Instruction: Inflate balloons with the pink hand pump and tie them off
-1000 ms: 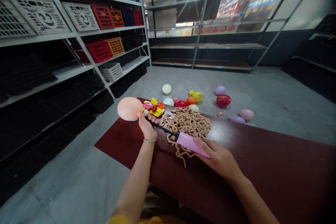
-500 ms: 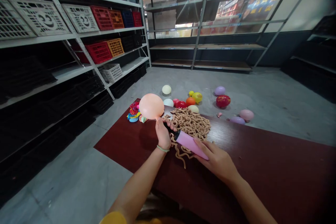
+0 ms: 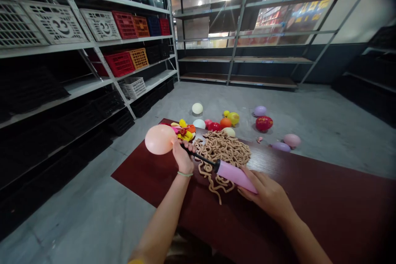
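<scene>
My left hand is closed around the black nozzle end of a balloon pump, pinching the neck of an inflated peach balloon there. My right hand grips the pump's pink barrel. A length of thin black rod shows between the two hands, so the pump is drawn out. Beneath the pump, a heap of tan, rope-like strands lies on the dark red table. Uninflated balloons in yellow, red and pink lie behind the peach balloon.
On the floor beyond the table rest several inflated balloons, among them a red one, a yellow one and a pink one. Shelves with crates stand at left; a metal rack stands at the back.
My hands have moved apart, exposing the pump's black rod. The peach balloon and my left hand shifted left, uncovering more of the uninflated balloons; my right hand moved slightly right with the barrel.
</scene>
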A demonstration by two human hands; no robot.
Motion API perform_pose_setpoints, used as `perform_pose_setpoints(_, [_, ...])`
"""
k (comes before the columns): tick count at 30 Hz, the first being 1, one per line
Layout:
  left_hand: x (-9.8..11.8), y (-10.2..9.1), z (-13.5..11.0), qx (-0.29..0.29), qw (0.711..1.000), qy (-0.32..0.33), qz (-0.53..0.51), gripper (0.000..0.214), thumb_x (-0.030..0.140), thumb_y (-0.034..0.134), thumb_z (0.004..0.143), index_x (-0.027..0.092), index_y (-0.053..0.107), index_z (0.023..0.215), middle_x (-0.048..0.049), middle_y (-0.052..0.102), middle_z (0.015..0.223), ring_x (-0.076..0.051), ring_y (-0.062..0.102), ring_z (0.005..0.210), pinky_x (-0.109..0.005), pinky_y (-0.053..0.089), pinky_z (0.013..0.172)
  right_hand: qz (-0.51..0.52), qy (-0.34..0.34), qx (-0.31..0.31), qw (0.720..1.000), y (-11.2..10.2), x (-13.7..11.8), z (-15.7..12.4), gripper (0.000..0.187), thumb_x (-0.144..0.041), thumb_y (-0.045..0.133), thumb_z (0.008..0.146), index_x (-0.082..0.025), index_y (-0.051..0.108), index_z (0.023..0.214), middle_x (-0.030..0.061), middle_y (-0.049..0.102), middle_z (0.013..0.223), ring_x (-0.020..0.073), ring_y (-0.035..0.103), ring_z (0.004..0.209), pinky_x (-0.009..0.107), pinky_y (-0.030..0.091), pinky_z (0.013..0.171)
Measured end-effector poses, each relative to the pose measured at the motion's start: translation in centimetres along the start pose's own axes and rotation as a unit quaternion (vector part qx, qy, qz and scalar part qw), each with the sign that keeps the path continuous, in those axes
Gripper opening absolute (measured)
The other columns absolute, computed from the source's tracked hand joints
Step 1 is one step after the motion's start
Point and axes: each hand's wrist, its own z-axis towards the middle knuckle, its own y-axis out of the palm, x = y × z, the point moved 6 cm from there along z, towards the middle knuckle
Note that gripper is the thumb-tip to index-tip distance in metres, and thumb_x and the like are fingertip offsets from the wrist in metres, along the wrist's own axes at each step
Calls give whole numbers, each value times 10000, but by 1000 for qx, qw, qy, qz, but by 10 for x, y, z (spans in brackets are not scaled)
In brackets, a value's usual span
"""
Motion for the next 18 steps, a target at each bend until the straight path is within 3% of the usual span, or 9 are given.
perform_pose_setpoints(8, [-41, 15, -31, -98, 994, -41, 38, 317, 462, 568, 897, 217, 423, 758, 61, 425, 565, -94, 426, 414, -224, 384, 397, 5, 17, 15, 1000, 7, -20, 7, 498, -366, 588, 955, -103, 514, 1372, 139, 723, 1101, 257, 711, 920, 388, 571, 847])
perform_pose_setpoints(13, [-29, 20, -25, -119, 992, -31, 23, 333, 484, 559, 912, 214, 434, 763, 56, 421, 553, -92, 419, 409, -217, 365, 392, 37, 15, 4, 999, 1, -14, 6, 549, -356, 582, 965, -155, 445, 1457, 131, 710, 1163, 250, 700, 999, 376, 563, 886])
perform_pose_setpoints(18, [-5, 16, -7, -83, 997, 0, 1, 266, 402, 536, 926, 221, 419, 771, 60, 410, 545, -91, 414, 413, -211, 358, 404, 39, 16, -19, 999, -2, 9, -2, 597, -385, 598, 955, -210, 416, 1496, 109, 705, 1175, 248, 695, 1006, 356, 563, 861])
